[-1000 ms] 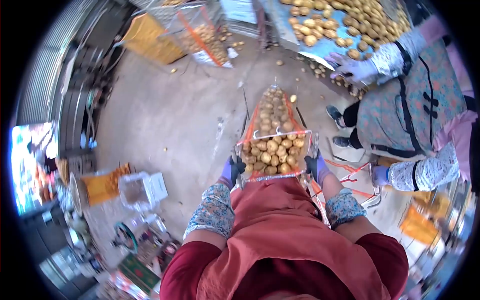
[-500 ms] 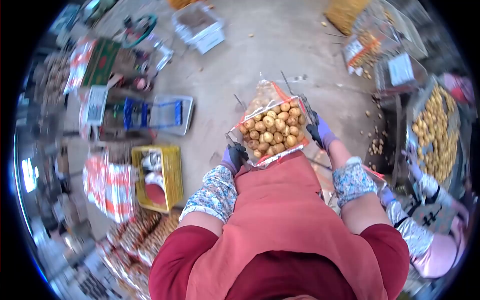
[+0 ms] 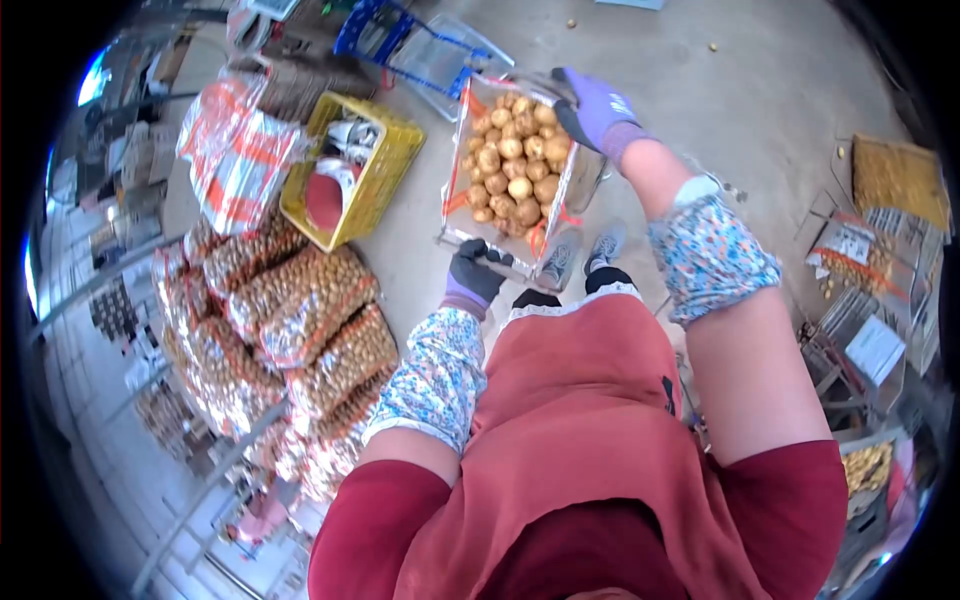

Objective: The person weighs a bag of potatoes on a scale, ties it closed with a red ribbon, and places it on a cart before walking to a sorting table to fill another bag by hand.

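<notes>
An open clear bag with orange strips, stretched on a metal frame (image 3: 452, 150), is filled with round potatoes (image 3: 512, 160). My left hand (image 3: 474, 277), in a purple and dark grey glove, is closed on the frame's near edge. On the far right edge of the frame my right hand (image 3: 597, 112), gloved the same way, is closed too. The bag hangs in front of me above the floor, its opening facing up.
Full potato bags (image 3: 305, 305) are piled at the left, beside a yellow crate (image 3: 395, 170) and a plastic bag (image 3: 240, 155). A blue-framed cart (image 3: 440, 60) stands beyond. Racks and a brown sack (image 3: 900, 180) are at the right.
My view has turned to the left. Both hands have carried the framed bag left, near the yellow crate. The piled bags show more fully, and my shoes have come into view.
</notes>
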Tool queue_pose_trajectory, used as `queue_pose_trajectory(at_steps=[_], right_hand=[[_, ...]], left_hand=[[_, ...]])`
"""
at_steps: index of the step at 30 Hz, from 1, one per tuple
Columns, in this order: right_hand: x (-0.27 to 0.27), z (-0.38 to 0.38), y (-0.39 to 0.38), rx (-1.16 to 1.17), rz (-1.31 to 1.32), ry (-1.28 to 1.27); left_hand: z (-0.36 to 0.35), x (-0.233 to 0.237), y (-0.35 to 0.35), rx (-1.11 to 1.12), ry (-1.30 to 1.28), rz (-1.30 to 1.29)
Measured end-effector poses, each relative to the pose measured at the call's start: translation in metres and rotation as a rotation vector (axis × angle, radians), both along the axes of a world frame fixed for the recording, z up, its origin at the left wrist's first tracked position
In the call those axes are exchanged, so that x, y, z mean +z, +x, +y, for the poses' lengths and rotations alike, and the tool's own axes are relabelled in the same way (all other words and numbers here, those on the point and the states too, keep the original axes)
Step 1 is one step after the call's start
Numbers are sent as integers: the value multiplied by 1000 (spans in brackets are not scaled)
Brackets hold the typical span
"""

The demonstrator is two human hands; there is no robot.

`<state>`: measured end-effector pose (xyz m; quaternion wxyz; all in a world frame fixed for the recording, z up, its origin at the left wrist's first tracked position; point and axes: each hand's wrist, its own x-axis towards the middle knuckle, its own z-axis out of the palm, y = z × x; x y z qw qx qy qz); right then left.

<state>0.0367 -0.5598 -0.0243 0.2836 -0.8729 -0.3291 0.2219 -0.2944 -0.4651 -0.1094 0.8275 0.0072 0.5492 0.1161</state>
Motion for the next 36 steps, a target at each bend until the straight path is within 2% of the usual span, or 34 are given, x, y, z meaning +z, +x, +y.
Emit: queue_pose_trajectory(at_steps=[2,3,6,7,8,10,11,12,14,16,20,21,22,23,24,25,26,28,29,30,31,32,35,36], right_hand=[[-12,-21,-2,-109,-179,122],[-27,-41,-8,-160,-287,164],[-81,-134,-29,-219,85,-19],[-83,-168,-50,-233,217,-59],[-83,-197,-72,-168,196,-88],[-117,-246,-123,-205,606,-235],[-101,-252,-136,-292,725,-215],[-82,-246,-145,-380,843,-188],[-68,-230,-145,-436,740,-77],[-65,-202,-127,-508,638,77],[-2,-96,-77,-569,520,275],[5,-67,-74,-539,492,320],[11,-40,-74,-508,463,362],[18,-18,-71,-459,551,305],[11,0,-71,-523,701,186],[-30,10,-71,-511,551,109],[-53,22,-67,-507,428,-43],[-79,45,-61,-481,225,-432],[-91,54,-70,-396,127,-588],[-90,64,-66,-343,111,-703],[-88,75,-58,-313,195,-795],[-88,81,-50,-293,280,-882],[-92,70,-43,-369,317,-926],[-78,71,-44,-383,320,-933]], left_hand=[[6,24,25,-3,-51,-31],[6,21,29,-10,-25,-31],[-7,20,48,60,-95,-1],[-16,27,57,54,-115,-8],[-28,19,55,-157,154,-124],[-37,29,58,-367,279,-61],[-39,30,58,-450,318,-37],[-33,21,52,-419,252,-69],[-22,2,39,-358,117,-125],[-12,2,37,-307,-2,-95],[3,6,26,-220,-171,-53],[9,35,36,-712,170,-103],[24,48,38,-849,222,-213],[39,61,39,-974,288,-328],[53,69,36,-819,9,-271],[68,78,34,-637,-247,-174],[100,59,21,-778,-164,-63],[176,30,-1,-714,-145,39],[221,-2,-22,-753,-86,16],[260,15,-4,-1018,32,246],[281,42,5,-901,155,374],[306,52,5,-867,201,382],[363,54,-1,-922,258,424],[374,52,0,-934,262,419]])
